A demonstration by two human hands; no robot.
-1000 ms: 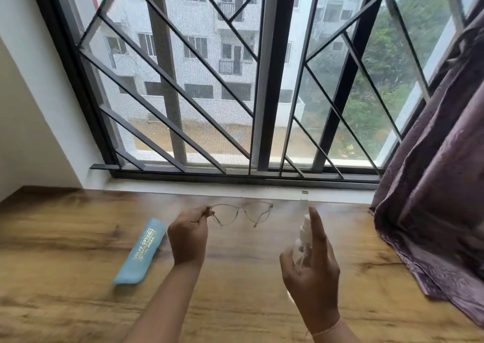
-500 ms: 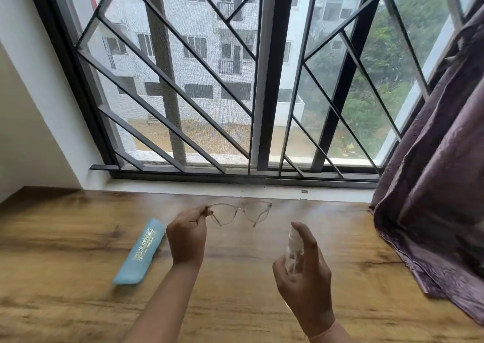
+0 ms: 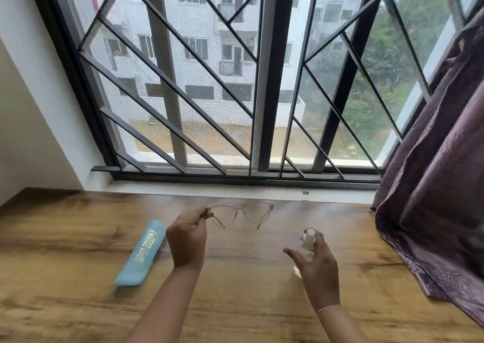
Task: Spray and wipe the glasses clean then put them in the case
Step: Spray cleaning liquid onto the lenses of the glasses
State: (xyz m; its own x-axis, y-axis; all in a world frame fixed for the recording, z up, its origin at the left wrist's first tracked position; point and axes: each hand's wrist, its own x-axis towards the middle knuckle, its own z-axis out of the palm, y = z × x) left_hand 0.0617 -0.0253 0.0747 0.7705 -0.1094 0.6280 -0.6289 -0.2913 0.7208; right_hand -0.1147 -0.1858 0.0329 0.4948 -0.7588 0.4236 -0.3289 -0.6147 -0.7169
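Observation:
My left hand pinches the left corner of a pair of thin clear-framed glasses, holding them up over the wooden table with the lenses facing me. To their right and lower, my right hand holds a small clear spray bottle with a white nozzle; the thumb sticks out to the left and the fingers are loose around it. A light blue soft glasses case with gold lettering lies flat on the table, left of my left hand.
A barred window with a white sill runs along the table's far edge. A purple curtain hangs at the right and drapes onto the table. A white wall closes the left side.
My right hand has dropped lower and further from the glasses with the spray bottle, and its forefinger has come off the nozzle. The left hand and glasses have barely moved.

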